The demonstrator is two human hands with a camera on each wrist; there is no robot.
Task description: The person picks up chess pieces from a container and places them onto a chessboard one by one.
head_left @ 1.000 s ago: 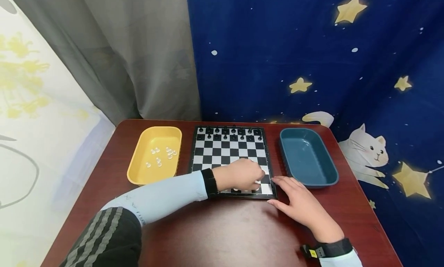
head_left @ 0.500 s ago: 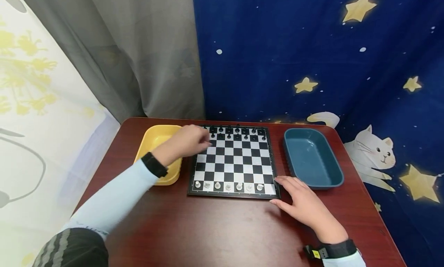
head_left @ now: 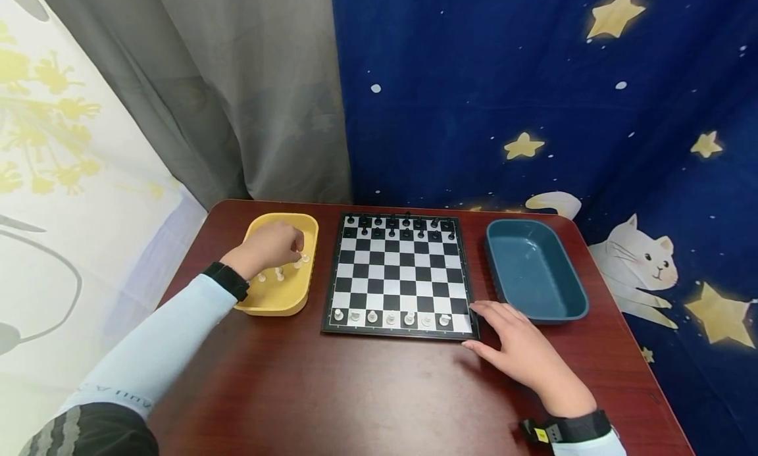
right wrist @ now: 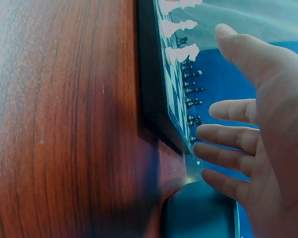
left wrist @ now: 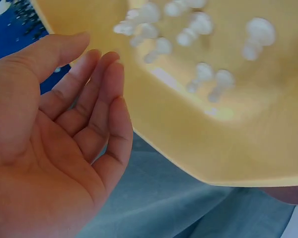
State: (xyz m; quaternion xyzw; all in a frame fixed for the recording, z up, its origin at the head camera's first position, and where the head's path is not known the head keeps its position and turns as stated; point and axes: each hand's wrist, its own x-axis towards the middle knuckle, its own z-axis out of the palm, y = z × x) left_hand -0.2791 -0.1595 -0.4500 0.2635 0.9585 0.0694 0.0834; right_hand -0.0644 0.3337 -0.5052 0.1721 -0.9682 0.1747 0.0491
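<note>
My left hand (head_left: 269,247) is over the yellow tray (head_left: 278,303), and the left wrist view shows its fingers loosely bent, thumb apart, nothing between them. Several white chess pieces (left wrist: 198,25) lie on their sides in that tray, just beyond the fingertips. The chessboard (head_left: 399,272) lies mid-table, with white pieces (head_left: 409,318) in the near row and black pieces (head_left: 406,222) across two far rows. Beside the board's near right corner, my right hand (head_left: 518,344) has extended fingers, fingertips right at the edge. Its palm is empty in the right wrist view.
A dark teal tray (head_left: 535,272) stands right of the board, close to my right hand. The reddish-brown table (head_left: 355,397) ends at the back against a grey curtain (head_left: 284,114) and a blue starry one (head_left: 438,127).
My left hand has moved from the board's near right part, leftward across the board, into the yellow tray. The right hand has stayed beside the board. The head view has shifted slightly.
</note>
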